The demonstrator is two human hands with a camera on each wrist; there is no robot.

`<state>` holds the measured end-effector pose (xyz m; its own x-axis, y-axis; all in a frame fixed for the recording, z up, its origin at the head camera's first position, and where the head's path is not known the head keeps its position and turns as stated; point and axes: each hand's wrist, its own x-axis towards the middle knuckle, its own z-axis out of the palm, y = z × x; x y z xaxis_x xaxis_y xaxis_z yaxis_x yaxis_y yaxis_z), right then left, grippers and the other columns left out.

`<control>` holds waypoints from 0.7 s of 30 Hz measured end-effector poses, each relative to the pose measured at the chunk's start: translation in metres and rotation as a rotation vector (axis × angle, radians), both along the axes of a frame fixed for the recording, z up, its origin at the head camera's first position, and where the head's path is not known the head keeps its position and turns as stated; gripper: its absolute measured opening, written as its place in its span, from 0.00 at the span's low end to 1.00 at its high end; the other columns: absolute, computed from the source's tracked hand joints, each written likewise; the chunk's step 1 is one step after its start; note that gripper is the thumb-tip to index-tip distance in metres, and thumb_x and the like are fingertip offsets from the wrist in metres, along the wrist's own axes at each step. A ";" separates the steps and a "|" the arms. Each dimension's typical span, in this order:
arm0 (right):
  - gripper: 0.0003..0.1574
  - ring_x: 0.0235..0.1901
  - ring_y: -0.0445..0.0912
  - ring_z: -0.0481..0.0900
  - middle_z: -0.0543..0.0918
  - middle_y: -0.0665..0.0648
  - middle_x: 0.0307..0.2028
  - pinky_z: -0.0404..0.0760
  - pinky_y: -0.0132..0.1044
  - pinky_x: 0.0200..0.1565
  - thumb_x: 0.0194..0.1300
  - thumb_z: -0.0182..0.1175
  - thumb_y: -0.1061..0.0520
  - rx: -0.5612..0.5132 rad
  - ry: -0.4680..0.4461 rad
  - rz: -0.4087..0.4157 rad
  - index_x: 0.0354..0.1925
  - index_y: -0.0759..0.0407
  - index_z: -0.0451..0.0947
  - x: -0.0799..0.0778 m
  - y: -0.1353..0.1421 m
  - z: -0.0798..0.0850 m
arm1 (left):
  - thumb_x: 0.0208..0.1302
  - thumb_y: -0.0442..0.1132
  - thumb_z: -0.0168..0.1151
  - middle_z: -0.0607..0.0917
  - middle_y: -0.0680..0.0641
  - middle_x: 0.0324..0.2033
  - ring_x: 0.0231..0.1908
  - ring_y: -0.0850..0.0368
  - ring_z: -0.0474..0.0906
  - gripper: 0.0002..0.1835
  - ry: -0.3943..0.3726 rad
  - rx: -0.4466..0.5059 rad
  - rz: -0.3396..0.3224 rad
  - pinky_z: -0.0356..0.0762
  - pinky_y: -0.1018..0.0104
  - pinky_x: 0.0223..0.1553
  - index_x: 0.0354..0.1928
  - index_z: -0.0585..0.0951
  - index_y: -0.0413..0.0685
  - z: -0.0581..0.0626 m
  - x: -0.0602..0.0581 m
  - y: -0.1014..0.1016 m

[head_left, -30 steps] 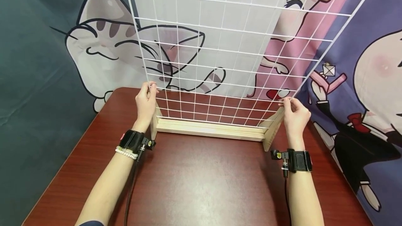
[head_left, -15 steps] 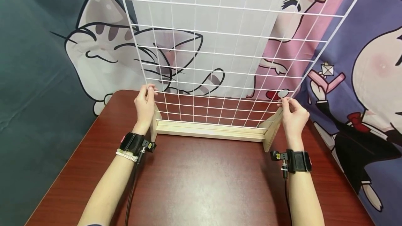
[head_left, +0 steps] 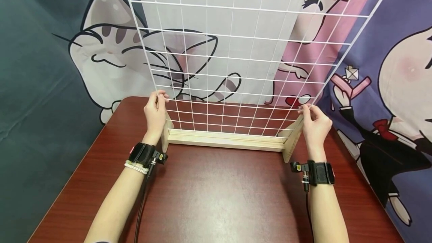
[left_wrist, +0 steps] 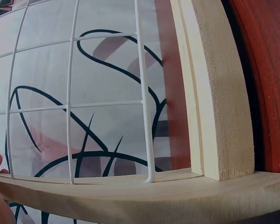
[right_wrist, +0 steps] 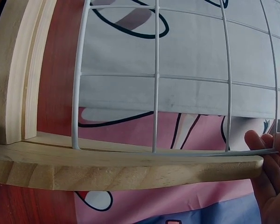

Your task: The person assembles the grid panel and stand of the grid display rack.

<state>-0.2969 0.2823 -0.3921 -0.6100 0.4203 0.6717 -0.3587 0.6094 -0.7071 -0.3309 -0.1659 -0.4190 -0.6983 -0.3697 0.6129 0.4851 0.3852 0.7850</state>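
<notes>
A white wire grid panel stands upright, leaning slightly, between the two side boards of a pale wooden stand. My left hand pinches the panel's left edge wire with thumb and fingers, just above the left side board. On the opposite edge, my right hand pinches the wire at the tip of the right side board. Both wrist views show the panel's bottom wire apart from the grooved base rail, with a strip of red-brown tabletop visible between them.
The stand rests on a red-brown wooden table. Close behind hangs a printed cloth backdrop with cartoon figures. Black cables trail from both wrist cameras along the forearms.
The panel's upper part has shifted slightly left, and its left side has come down a little with my left hand. Over the last half second the panel and both hands stay nearly still.
</notes>
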 end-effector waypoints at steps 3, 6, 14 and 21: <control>0.13 0.22 0.18 0.76 0.85 0.73 0.30 0.68 0.13 0.28 0.66 0.60 0.59 0.004 0.000 0.000 0.34 0.70 0.84 0.000 0.000 0.000 | 0.74 0.31 0.44 0.83 0.30 0.38 0.38 0.41 0.79 0.14 0.003 0.004 -0.005 0.67 0.85 0.39 0.48 0.77 0.26 0.010 0.009 0.005; 0.14 0.22 0.18 0.76 0.85 0.73 0.30 0.68 0.13 0.28 0.67 0.60 0.58 0.006 -0.002 0.000 0.34 0.69 0.84 0.000 0.000 0.000 | 0.73 0.30 0.44 0.82 0.29 0.38 0.39 0.39 0.78 0.14 0.000 -0.012 0.004 0.66 0.84 0.38 0.47 0.76 0.26 0.019 0.019 0.011; 0.13 0.24 0.17 0.75 0.85 0.73 0.29 0.69 0.13 0.32 0.67 0.59 0.60 0.002 0.014 0.006 0.35 0.69 0.84 0.000 0.000 -0.001 | 0.75 0.34 0.45 0.84 0.34 0.38 0.38 0.48 0.80 0.14 0.002 -0.017 -0.006 0.64 0.82 0.34 0.48 0.77 0.30 0.012 0.013 0.006; 0.13 0.23 0.16 0.74 0.85 0.73 0.29 0.68 0.12 0.29 0.67 0.60 0.59 0.014 0.014 -0.004 0.34 0.70 0.84 0.000 0.000 -0.001 | 0.74 0.32 0.45 0.84 0.34 0.40 0.38 0.48 0.81 0.13 -0.010 -0.023 0.018 0.64 0.83 0.34 0.49 0.77 0.31 -0.003 -0.001 0.000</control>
